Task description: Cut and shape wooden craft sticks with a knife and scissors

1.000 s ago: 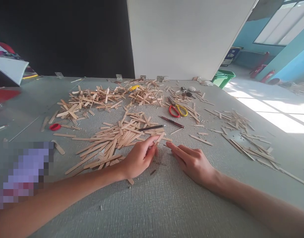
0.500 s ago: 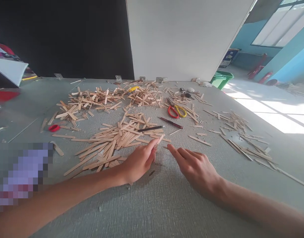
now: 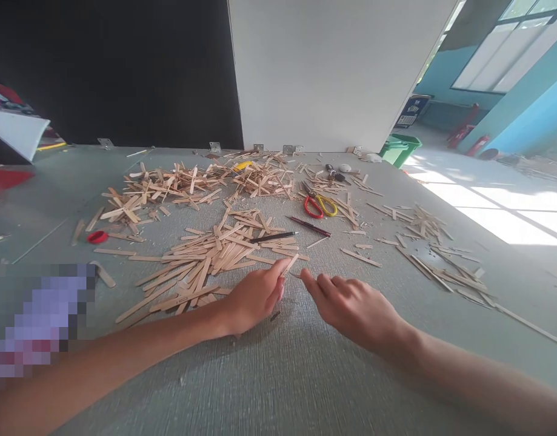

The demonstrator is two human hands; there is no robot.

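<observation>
My left hand [image 3: 255,300] pinches a flat wooden stick [image 3: 290,264] that slants up and to the right from its fingertips. Just right of it, my right hand [image 3: 351,309] is closed round a thin pointed tool [image 3: 295,275], most of it hidden in the fingers. The tool's tip points left, close to the stick; whether they touch is unclear. Beyond my left hand lies a pile of wooden sticks [image 3: 228,245], with a black pen [image 3: 273,237] on its right side. A dark red pen [image 3: 310,226] rests on the table behind my hands.
Scissors [image 3: 320,206] with red and yellow handles lie near more stick heaps [image 3: 169,184]. A red ring [image 3: 97,237] is at the left, loose sticks [image 3: 423,224] at the right. A white panel [image 3: 323,72] stands behind the table, a green bin [image 3: 400,149] beyond its right edge.
My right hand has moved slightly left, bringing the tool's tip nearer the stick. My left hand keeps hold of the stick. The whole view has shifted a little.
</observation>
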